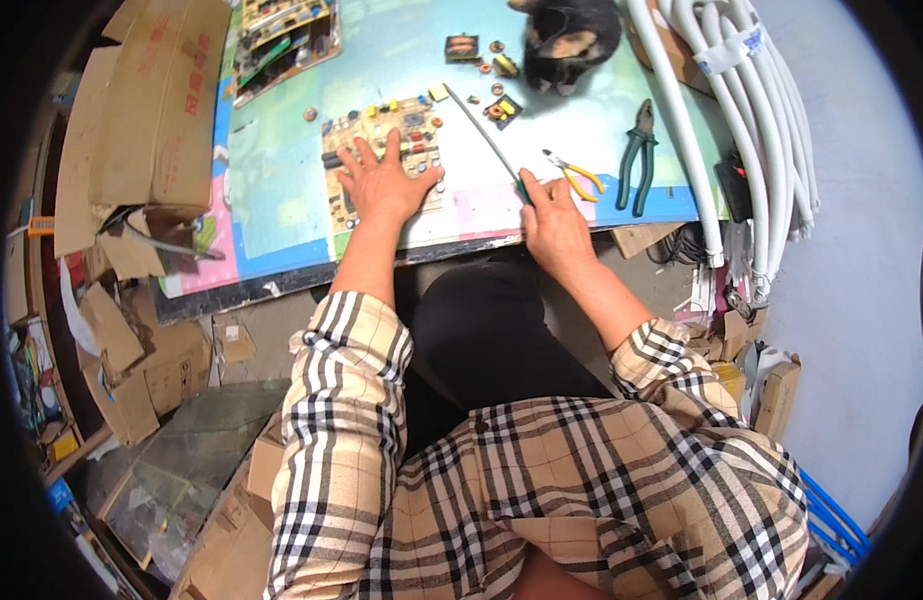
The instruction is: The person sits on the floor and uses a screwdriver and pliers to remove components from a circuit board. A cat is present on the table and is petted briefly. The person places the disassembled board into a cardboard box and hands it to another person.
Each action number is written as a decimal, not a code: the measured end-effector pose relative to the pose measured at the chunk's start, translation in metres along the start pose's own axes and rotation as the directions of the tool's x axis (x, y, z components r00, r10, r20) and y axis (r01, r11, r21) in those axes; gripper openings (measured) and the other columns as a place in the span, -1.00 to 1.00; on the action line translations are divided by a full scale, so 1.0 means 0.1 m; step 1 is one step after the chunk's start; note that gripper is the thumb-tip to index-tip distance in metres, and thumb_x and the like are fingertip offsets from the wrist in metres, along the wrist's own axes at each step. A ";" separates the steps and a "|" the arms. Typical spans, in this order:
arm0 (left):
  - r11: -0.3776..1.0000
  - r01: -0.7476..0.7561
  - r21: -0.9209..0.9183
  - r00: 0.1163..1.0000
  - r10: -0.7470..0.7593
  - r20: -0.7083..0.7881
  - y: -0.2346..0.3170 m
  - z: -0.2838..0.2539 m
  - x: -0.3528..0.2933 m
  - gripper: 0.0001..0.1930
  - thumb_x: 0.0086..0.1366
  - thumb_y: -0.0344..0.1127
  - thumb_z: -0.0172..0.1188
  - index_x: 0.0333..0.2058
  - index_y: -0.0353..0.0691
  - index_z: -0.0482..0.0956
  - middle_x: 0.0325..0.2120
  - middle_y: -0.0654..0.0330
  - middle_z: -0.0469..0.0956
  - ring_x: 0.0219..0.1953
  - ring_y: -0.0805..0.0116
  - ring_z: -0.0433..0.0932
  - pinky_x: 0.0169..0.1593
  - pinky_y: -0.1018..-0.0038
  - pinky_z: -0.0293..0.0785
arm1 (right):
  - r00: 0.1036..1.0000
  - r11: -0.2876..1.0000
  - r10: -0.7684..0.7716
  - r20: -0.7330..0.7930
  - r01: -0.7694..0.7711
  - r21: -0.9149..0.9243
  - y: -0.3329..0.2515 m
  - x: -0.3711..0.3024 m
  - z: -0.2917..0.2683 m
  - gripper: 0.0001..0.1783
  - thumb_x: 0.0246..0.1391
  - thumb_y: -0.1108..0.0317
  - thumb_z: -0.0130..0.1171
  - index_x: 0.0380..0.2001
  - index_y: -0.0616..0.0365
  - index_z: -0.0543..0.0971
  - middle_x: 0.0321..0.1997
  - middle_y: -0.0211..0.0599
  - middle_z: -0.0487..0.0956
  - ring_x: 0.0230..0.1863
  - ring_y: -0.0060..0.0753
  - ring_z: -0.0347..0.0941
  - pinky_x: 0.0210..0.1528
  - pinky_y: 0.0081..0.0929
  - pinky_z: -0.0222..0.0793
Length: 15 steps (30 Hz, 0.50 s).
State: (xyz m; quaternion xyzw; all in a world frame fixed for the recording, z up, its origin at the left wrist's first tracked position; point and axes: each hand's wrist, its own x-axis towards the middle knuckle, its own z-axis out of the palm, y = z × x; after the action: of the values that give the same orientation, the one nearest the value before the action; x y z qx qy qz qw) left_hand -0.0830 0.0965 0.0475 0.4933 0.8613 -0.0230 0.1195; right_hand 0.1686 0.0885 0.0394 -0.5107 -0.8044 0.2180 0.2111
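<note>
Table (282, 190): pale, patterned top, under and beyond both hands.

Cat (574, 45): dark with tan patches, on the tabletop beyond the right hand (a paw or tail could nudge the work, so keep the tool low and slow).

Circuit board (417, 135): populated, lying flat beneath the left hand (382, 185), which is spread palm-down, clasping nothing. Best practice, in judgement: press evenly, thumb near the right edge, fingertips clear of the tool's path.

Long-shafted tool (495, 142): green handle wrapped in the fingers of the right hand (560, 225); shaft slants away leftward. A relaxed grip and a shallow angle should give better control; short strokes, directed away from the left hand, look safest.

Pliers (636, 160): green handles, to the right of the right hand.

Cutters (577, 176): yellow handles, just beyond the right hand.

Yellow block (439, 92): beyond the left hand, by the board's far right corner and the tool's tip; whether they touch cannot be told.
</note>
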 end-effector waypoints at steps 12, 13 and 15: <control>1.000 0.001 -0.020 1.000 0.000 0.008 0.04 -0.06 -0.03 0.02 0.06 0.45 0.20 0.43 0.20 0.08 0.44 -0.17 -0.13 0.48 -0.26 -0.33 0.44 -0.12 -0.32 | 0.991 0.880 0.056 0.123 0.009 -0.475 0.54 0.48 -0.40 -0.58 -0.07 0.17 0.37 -0.27 0.29 0.53 -0.19 0.02 0.53 -0.13 0.03 0.53 -0.14 -0.15 0.53; 1.000 0.000 -0.029 1.000 0.000 -0.008 0.04 -0.05 -0.03 0.02 0.03 0.47 0.20 0.42 0.21 0.10 0.44 -0.17 -0.12 0.48 -0.26 -0.33 0.44 -0.12 -0.31 | 0.986 0.864 0.008 0.168 0.078 -0.497 0.54 0.50 -0.42 -0.60 -0.05 0.19 0.33 -0.28 0.32 0.53 -0.23 0.06 0.54 -0.18 0.05 0.55 -0.17 -0.13 0.54; 0.999 0.005 -0.047 1.000 -0.005 -0.014 0.00 -0.02 -0.04 0.02 0.04 0.46 0.20 0.42 0.21 0.10 0.44 -0.18 -0.12 0.48 -0.27 -0.32 0.44 -0.12 -0.31 | 0.991 0.878 -0.043 0.129 0.099 -0.468 0.53 0.54 -0.44 -0.66 -0.02 0.24 0.21 -0.32 0.36 0.51 -0.33 0.14 0.57 -0.33 0.14 0.59 -0.23 -0.08 0.54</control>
State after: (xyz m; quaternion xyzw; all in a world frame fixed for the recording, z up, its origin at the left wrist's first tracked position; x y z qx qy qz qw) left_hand -0.0818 0.0936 0.0506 0.4883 0.8637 0.0006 0.1250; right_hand 0.2112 0.1641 0.0511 -0.5037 -0.8621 0.0362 0.0413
